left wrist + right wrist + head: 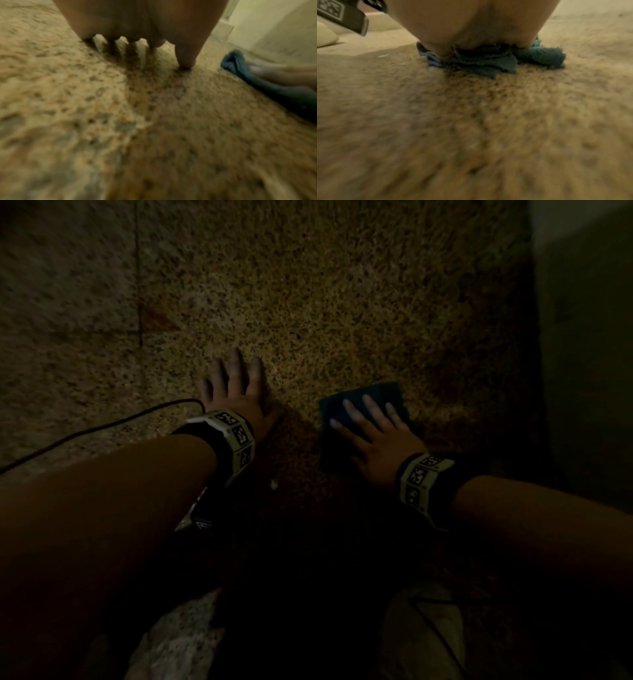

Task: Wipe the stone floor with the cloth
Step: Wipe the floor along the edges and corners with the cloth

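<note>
A folded teal cloth lies flat on the speckled stone floor. My right hand presses down on it with straight, spread fingers. In the right wrist view the palm sits on the bunched cloth. My left hand rests flat on the bare floor to the left of the cloth, fingers spread and holding nothing. The left wrist view shows its fingers touching the stone, with the cloth off to the right.
A black cable runs across the floor from my left wrist toward the left edge. A pale wall rises along the right side, close to the cloth. A floor joint runs at the far left.
</note>
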The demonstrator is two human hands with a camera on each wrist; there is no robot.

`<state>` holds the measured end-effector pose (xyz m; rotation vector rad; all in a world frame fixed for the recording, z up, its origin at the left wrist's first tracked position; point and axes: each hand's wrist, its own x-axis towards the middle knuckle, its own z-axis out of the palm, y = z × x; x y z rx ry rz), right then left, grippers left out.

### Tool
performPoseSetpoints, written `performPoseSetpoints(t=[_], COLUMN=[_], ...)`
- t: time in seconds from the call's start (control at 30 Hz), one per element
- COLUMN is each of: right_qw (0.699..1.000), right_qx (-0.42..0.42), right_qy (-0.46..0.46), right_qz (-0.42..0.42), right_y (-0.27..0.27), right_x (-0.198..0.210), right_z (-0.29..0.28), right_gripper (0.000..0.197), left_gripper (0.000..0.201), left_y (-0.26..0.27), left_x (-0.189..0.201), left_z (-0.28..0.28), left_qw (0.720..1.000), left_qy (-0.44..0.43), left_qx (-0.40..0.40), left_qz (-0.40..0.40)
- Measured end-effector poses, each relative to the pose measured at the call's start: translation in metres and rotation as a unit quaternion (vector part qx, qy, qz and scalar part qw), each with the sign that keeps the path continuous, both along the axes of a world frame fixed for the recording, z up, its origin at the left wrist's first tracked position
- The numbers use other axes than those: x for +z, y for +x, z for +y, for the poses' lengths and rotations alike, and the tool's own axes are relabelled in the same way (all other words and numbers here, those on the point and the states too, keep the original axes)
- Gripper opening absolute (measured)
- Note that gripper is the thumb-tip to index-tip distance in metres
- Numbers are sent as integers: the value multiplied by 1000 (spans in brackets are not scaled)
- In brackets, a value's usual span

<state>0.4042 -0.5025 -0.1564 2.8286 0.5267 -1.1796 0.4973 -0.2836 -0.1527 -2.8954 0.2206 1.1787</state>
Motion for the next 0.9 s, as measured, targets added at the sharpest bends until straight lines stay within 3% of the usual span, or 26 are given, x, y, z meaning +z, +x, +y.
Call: performPoseSetpoints(t=[0.2, 0.43, 0.7, 0.83, 0.9], right_qw=[997, 961, 976, 988, 991], right_qx=[-59, -270, -203, -144, -121], right_qy=[26, -19, -24, -6, -3], right_qz=[-44, -64, -77, -62, -56], right_y=[37, 98, 87, 51, 27], right_x=[-4, -6, -4, -3, 0], right_z=[6, 21, 11, -3, -10], right_gripper=[61, 59, 60, 61, 64], left_gripper=[98, 97, 98, 98, 93], left_y=[-8, -5, -4, -6, -3], left_x=[-10, -13, -7, -1, 4], left_z=[-6, -6, -9, -21, -32], left_qw=[999, 999, 999, 999, 999], left_qy=[9, 23, 36, 25, 6], left_qx=[12, 11, 13, 15, -23], left_qz=[-38, -25, -11, -16, -26])
